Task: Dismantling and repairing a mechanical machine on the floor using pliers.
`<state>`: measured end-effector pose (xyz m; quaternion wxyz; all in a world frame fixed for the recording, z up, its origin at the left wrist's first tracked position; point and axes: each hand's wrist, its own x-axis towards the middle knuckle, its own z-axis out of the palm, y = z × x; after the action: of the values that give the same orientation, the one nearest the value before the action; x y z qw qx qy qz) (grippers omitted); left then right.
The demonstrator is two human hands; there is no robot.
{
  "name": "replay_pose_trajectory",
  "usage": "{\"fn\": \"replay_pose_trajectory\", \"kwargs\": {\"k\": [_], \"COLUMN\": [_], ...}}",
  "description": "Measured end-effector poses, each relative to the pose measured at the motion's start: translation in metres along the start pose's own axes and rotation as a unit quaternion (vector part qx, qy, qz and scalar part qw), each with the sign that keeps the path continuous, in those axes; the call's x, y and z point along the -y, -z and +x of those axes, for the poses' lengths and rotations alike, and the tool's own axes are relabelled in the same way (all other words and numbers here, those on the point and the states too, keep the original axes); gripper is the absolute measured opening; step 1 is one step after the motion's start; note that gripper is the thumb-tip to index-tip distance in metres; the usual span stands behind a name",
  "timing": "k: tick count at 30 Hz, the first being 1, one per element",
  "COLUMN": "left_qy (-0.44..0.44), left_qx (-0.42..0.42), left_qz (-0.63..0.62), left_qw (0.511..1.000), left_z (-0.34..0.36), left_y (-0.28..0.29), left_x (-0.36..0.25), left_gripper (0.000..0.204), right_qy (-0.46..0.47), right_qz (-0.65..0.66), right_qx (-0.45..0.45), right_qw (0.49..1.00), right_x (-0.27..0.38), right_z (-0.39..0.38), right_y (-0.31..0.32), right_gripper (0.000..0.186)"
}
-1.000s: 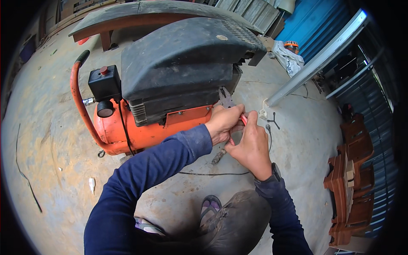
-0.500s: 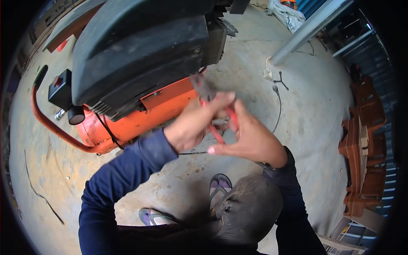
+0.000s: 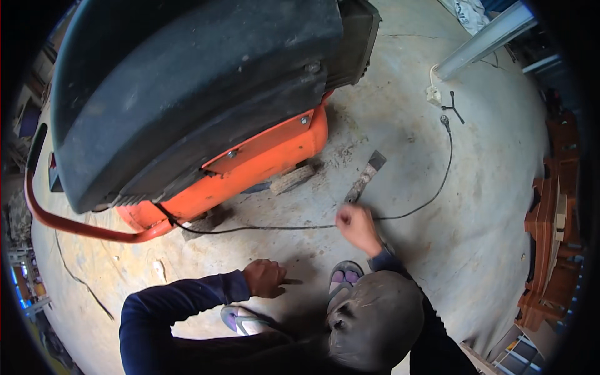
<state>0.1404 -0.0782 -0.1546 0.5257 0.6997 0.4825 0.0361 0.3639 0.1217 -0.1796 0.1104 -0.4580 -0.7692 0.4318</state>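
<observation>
Low over the floor, my right hand [image 3: 357, 226] has its fingers curled, beside the near end of a worn, flat-bladed tool [image 3: 364, 177] with a dark, squared end. Whether the fingers grip that end cannot be made out. The black power cable [image 3: 275, 227] passes behind this hand. My left hand [image 3: 265, 278] is closed in front of my sandals; a short dark bit shows at its fingers, too shaded to name. Above both hands stands an orange-tanked air compressor [image 3: 269, 153] with a dark plastic cover [image 3: 206, 94]. The red-handled pliers are not visible now.
The cable's plug [image 3: 444, 120] lies near a white socket box [image 3: 434, 95] and a dark Y-shaped wrench [image 3: 454, 107]. A metal post [image 3: 484, 40] rises behind them. Brown wooden furniture [image 3: 544, 231] lines the right. The compressor's curved handle [image 3: 69, 226] reaches left.
My hands have separated and dropped towards the floor, the left one nearer me. The red-handled pliers have gone from sight. The flat-bladed tool and more cable now show; the view has shifted.
</observation>
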Motion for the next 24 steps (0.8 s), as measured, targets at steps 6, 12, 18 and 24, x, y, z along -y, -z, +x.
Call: {"fn": "replay_pose_trajectory", "kwargs": {"k": [6, 12, 18, 24], "left_qy": [0.101, 0.113, 0.301, 0.561], "left_qx": [0.016, 0.035, -0.108, -0.246], "left_qz": [0.180, 0.149, -0.033, -0.185], "left_qw": [0.978, 0.982, 0.947, 0.769], "left_z": [-0.007, -0.028, -0.165, -0.293], "left_y": [0.029, 0.044, 0.055, 0.014], "left_x": [0.007, 0.023, 0.026, -0.108], "left_gripper": [0.043, 0.047, 0.053, 0.057], "right_qy": [0.110, -0.134, -0.031, -0.030], "right_qz": [-0.176, -0.241, -0.203, -0.142], "right_qx": [-0.346, -0.008, -0.021, 0.117], "right_qw": [0.915, 0.961, 0.978, 0.982], "right_x": [-0.045, -0.090, -0.037, -0.051], "right_z": [0.186, 0.223, 0.111, -0.211], "right_y": [0.010, 0.048, 0.047, 0.214], "right_gripper": [0.027, 0.027, 0.019, 0.018]}}
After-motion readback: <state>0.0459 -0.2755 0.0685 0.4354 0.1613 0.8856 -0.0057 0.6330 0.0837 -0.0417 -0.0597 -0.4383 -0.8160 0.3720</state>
